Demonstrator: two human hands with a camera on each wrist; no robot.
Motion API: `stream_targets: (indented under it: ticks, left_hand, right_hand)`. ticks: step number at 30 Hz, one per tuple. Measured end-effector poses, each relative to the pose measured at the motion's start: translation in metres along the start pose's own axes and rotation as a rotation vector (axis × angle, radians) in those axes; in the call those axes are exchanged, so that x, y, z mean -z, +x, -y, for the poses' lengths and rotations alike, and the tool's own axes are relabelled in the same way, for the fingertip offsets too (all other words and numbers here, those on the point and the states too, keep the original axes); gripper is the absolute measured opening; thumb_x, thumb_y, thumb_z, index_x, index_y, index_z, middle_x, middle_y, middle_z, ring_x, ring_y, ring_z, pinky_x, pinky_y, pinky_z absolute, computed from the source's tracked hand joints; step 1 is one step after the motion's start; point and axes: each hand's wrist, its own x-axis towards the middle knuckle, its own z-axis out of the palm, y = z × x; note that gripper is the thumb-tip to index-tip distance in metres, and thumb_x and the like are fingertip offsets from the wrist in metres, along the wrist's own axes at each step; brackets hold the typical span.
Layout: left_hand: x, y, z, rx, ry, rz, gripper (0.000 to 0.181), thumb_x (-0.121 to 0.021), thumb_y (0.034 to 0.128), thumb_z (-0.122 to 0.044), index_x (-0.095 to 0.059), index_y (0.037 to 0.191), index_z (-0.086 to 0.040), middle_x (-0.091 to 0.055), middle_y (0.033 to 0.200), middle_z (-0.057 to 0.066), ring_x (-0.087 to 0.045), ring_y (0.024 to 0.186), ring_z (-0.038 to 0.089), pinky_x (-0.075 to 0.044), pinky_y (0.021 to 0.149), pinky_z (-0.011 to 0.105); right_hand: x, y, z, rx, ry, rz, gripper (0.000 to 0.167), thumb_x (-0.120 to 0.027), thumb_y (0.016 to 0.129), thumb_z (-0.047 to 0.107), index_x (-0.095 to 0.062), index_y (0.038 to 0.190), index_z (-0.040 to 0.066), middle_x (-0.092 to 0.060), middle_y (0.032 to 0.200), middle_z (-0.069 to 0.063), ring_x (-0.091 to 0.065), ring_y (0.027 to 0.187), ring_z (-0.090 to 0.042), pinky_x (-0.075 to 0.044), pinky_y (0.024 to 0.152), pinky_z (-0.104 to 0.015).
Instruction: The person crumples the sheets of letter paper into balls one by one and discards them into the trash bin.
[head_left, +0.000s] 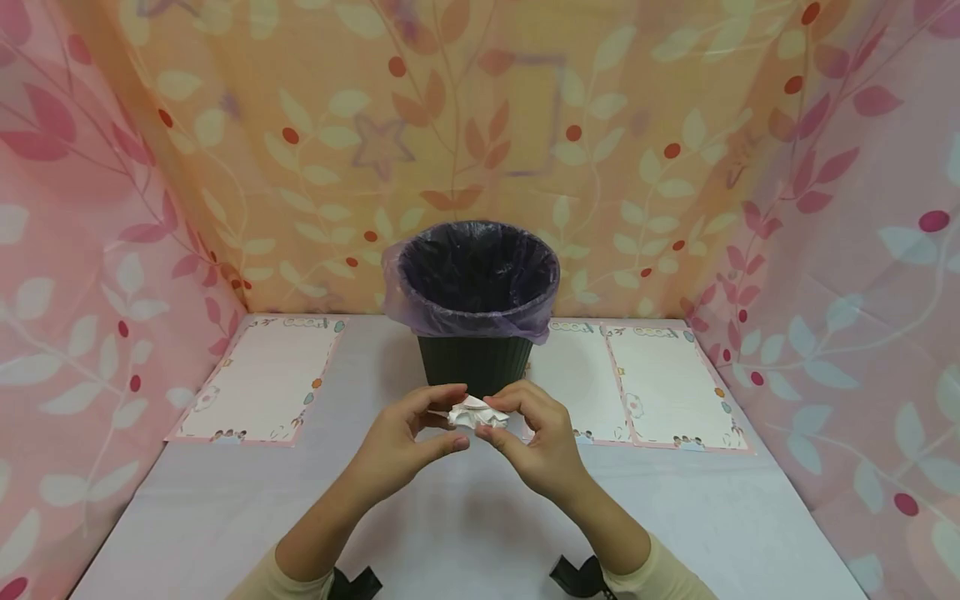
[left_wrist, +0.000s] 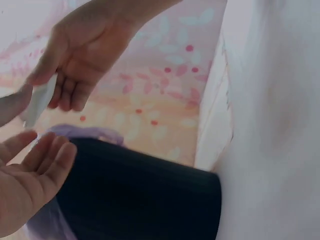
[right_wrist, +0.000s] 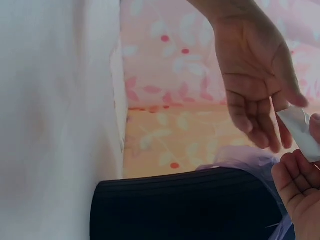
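Note:
A crumpled white piece of paper [head_left: 477, 413] is held up between the two hands, just in front of the bin. My right hand [head_left: 546, 443] pinches its right side between thumb and forefinger. At its left side my left hand [head_left: 399, 442] has loosely bent fingers touching the edge, its thumb apart below. From the left wrist, the paper [left_wrist: 41, 102] looks like a pale folded strip between my left hand [left_wrist: 32, 175] and my right hand [left_wrist: 90, 47]. The right wrist view has the paper [right_wrist: 301, 131] between my left hand [right_wrist: 252, 65] and my right hand [right_wrist: 305, 195].
A dark bin [head_left: 476, 362] with a purple liner [head_left: 547, 312] stands behind the hands. Bordered sheets lie on the white table [head_left: 465, 533]: one at the left [head_left: 262, 379], others at the right [head_left: 678, 387]. Patterned curtains [head_left: 465, 108] enclose the back and sides.

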Motion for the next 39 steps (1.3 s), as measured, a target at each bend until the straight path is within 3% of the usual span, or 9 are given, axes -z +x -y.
stream_targets:
  ticks: [2, 4, 11, 16, 19, 24, 30, 34, 39]
  left_hand:
    - [0.008, 0.001, 0.0, -0.002, 0.001, 0.007, 0.058, -0.084, 0.0858, -0.019, -0.062, 0.139, -0.015, -0.065, 0.134, 0.003, -0.064, 0.118, 0.022, -0.058, 0.096, 0.034]
    - [0.016, 0.003, 0.0, -0.028, 0.009, -0.029, 0.057, -0.083, 0.0857, -0.014, -0.062, 0.138, -0.012, -0.064, 0.135, 0.006, -0.062, 0.123, 0.026, -0.056, 0.098, 0.034]
    - [0.042, 0.02, -0.008, -0.097, 0.147, -0.306, 0.057, -0.085, 0.0835, -0.01, -0.064, 0.136, -0.007, -0.061, 0.137, 0.005, -0.061, 0.119, 0.015, -0.05, 0.104, 0.023]
    - [0.058, 0.039, -0.015, -0.12, 0.239, -0.418, 0.063, -0.087, 0.083, -0.012, -0.06, 0.14, -0.006, -0.057, 0.14, 0.006, -0.055, 0.129, 0.02, -0.048, 0.11, 0.032]
    - [0.066, 0.051, -0.018, -0.089, 0.284, -0.403, 0.073, -0.087, 0.0835, -0.02, -0.054, 0.147, -0.009, -0.051, 0.148, 0.006, -0.049, 0.137, 0.027, -0.043, 0.115, 0.041]
    - [0.079, 0.073, -0.022, 0.033, 0.348, -0.297, 0.096, -0.086, 0.0824, -0.045, -0.036, 0.16, -0.018, -0.033, 0.163, 0.007, -0.039, 0.147, 0.037, -0.034, 0.121, 0.051]
    - [0.09, 0.1, -0.015, 0.119, 0.405, -0.198, 0.111, -0.082, 0.0802, -0.059, -0.021, 0.165, -0.022, -0.017, 0.171, 0.003, -0.021, 0.155, 0.035, -0.025, 0.12, 0.067]
    - [0.093, 0.113, -0.007, 0.16, 0.379, -0.154, 0.118, -0.082, 0.0798, -0.06, -0.01, 0.166, -0.023, -0.006, 0.173, 0.001, -0.012, 0.158, 0.032, -0.021, 0.122, 0.065]
    - [0.093, 0.121, 0.0, 0.203, 0.344, -0.146, 0.126, -0.083, 0.0774, -0.062, -0.004, 0.166, -0.02, -0.006, 0.173, 0.006, -0.012, 0.158, 0.03, -0.018, 0.126, 0.055]
  right_hand:
    - [0.002, 0.001, 0.001, -0.004, -0.014, -0.013, 0.03, -0.085, 0.078, -0.006, -0.072, 0.103, 0.004, -0.069, 0.1, -0.008, -0.065, 0.092, -0.019, -0.057, 0.077, -0.021]
    - [0.004, 0.001, 0.002, -0.01, -0.014, -0.026, 0.03, -0.085, 0.079, -0.004, -0.073, 0.105, 0.005, -0.07, 0.101, -0.008, -0.065, 0.092, -0.019, -0.057, 0.077, -0.022]
    - [0.01, 0.001, 0.002, -0.063, 0.033, -0.047, 0.03, -0.083, 0.082, -0.004, -0.072, 0.108, 0.003, -0.068, 0.105, -0.012, -0.065, 0.095, -0.019, -0.06, 0.081, -0.024]
    - [0.012, 0.0, 0.001, -0.061, 0.024, -0.047, 0.03, -0.084, 0.081, -0.005, -0.072, 0.107, 0.003, -0.068, 0.105, -0.011, -0.064, 0.095, -0.019, -0.058, 0.081, -0.021]
    - [0.012, 0.0, -0.001, -0.056, 0.032, -0.049, 0.03, -0.084, 0.08, -0.005, -0.073, 0.107, 0.004, -0.068, 0.106, -0.011, -0.064, 0.095, -0.02, -0.058, 0.082, -0.02]
    - [0.011, 0.0, -0.002, -0.044, 0.06, -0.042, 0.031, -0.083, 0.079, -0.009, -0.072, 0.107, 0.002, -0.068, 0.107, -0.014, -0.065, 0.096, -0.02, -0.059, 0.083, -0.021]
    - [0.012, 0.001, -0.003, -0.016, 0.061, -0.039, 0.033, -0.082, 0.077, -0.012, -0.072, 0.106, -0.001, -0.068, 0.107, -0.016, -0.065, 0.097, -0.019, -0.059, 0.083, -0.021]
    - [0.015, 0.003, -0.006, 0.004, 0.063, -0.037, 0.032, -0.083, 0.078, -0.011, -0.073, 0.107, 0.0, -0.069, 0.106, -0.014, -0.065, 0.096, -0.019, -0.058, 0.081, -0.021]
    - [0.018, 0.007, -0.01, 0.031, 0.054, -0.04, 0.035, -0.083, 0.078, -0.011, -0.073, 0.109, 0.001, -0.069, 0.104, -0.012, -0.063, 0.093, -0.019, -0.058, 0.078, -0.02]
